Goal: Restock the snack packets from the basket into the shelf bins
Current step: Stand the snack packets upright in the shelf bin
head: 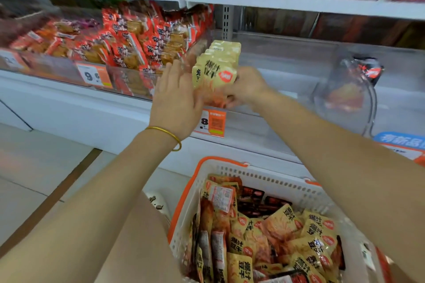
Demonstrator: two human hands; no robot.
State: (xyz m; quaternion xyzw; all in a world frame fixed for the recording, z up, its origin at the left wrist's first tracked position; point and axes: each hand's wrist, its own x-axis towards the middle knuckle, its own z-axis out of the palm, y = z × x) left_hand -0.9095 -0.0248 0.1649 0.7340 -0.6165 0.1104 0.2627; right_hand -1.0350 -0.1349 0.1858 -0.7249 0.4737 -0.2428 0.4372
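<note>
My right hand (247,88) grips the lower end of a stack of yellow snack packets (216,64) at the clear shelf bin (287,53) front. My left hand (177,99), fingers straight, presses the stack's side. The basket (264,177) sits below, well stocked.

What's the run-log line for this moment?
right hand: grips yellow packet stack | left hand: open, flat against stack | target: clear shelf bin | basket: holds more packets

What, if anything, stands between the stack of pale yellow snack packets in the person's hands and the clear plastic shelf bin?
Nothing visible. The stack of pale yellow snack packets, gripped by the right hand and pressed by the left hand, is at the front edge of the clear plastic shelf bin.
</note>
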